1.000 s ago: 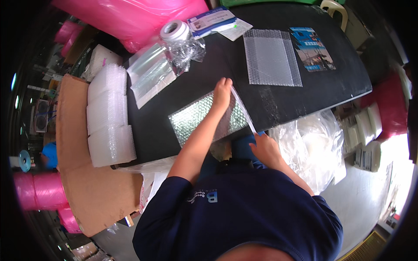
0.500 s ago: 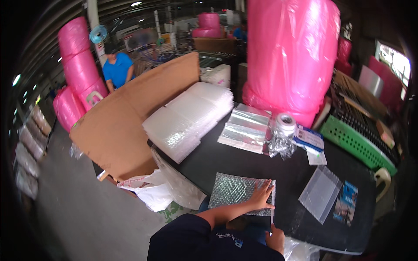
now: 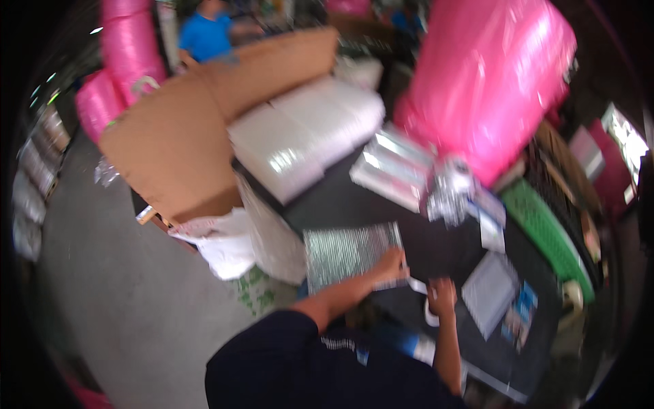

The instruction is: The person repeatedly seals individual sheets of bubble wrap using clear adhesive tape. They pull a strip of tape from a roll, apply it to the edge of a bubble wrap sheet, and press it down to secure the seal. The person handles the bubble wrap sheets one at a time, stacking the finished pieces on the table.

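A rectangular sheet of clear bubble wrap (image 3: 340, 255) lies flat on the black table, directly in front of me. At its lower right corner is my left hand (image 3: 390, 264), fingers bunched on the edge, somewhat blurred. A narrow white strip (image 3: 417, 285) runs from beside that corner to my right hand (image 3: 442, 294), which is closed on it. Just under the right hand shows a white rounded thing (image 3: 431, 315), possibly a tape roll, too blurred to tell. Right of this hand lie a flat clear bubble wrap pouch (image 3: 489, 293) and a blue printed card (image 3: 521, 313).
A stack of bubble wrap sheets (image 3: 306, 133) leans by a cardboard panel (image 3: 163, 143). Silvery plastic bags (image 3: 395, 167) and a wrapped roll (image 3: 451, 191) lie near a tall pink roll (image 3: 484, 82). A green crate (image 3: 548, 232) stands right. A person in blue (image 3: 206, 37) is behind.
My view has tilted and shifted. My left hand went from spread flat on the sheet to bunched at its edge; my right hand moved up and right with the white strip.
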Demonstrator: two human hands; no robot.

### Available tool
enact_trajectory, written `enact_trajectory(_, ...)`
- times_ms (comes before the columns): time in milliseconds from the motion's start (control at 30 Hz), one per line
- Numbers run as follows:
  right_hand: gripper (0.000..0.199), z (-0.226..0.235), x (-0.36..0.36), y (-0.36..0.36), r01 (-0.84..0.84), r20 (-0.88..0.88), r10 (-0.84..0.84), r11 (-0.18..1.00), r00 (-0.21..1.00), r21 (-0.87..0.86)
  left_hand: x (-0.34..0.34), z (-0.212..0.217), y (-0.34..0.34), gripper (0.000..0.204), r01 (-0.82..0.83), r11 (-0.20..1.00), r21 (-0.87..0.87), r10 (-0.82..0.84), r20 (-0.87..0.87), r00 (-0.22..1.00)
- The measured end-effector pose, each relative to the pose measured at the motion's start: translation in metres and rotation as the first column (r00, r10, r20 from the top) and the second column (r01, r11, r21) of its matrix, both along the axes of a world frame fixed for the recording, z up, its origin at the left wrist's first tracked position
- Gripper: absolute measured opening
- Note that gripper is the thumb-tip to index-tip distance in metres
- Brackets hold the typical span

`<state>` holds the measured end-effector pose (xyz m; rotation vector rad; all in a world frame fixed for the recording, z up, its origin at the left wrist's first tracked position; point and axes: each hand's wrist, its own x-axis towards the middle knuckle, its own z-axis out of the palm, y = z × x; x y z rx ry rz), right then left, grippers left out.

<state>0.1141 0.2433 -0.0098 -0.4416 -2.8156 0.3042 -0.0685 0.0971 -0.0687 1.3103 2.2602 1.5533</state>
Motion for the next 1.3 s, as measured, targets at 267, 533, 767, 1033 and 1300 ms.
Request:
enact_trajectory(267,0.018,-0.003,-0.026,-0.067,0.021,-0.107,-0.047,0.972,0.993,-0.233,-0.011,0.012,-0.005,0.049,-0.018,0.976,-0.217,-0.012,-0.135,0.991)
enact_trajectory(533,0.011,-0.012,-0.037,-0.067,0.085,-0.138,-0.103,0.988,0.985,-0.126,-0.004,0.024,-0.005,0.051,-0.011,0.962,-0.274,-0.01,-0.075,0.997)
enact_trajectory(767,0.014,-0.022,-0.039,-0.074,0.063,-0.285,-0.035,0.994,0.958,0.089,0.011,-0.003,-0.002,0.066,-0.063,0.979,-0.195,0.043,-0.107,0.993)
enact_trajectory(1033,0.005,-0.018,-0.042,-0.072,-0.004,-0.299,-0.027,0.995,0.954,-0.103,0.013,0.006,-0.001,0.053,-0.118,0.959,-0.256,0.09,-0.119,0.989)
enact_trajectory(1300,0.007,-0.014,-0.047,-0.056,-0.063,-0.215,0.009,0.967,0.976,-0.245,0.008,0.004,0.001,0.053,-0.082,0.956,-0.281,0.065,-0.07,0.995)
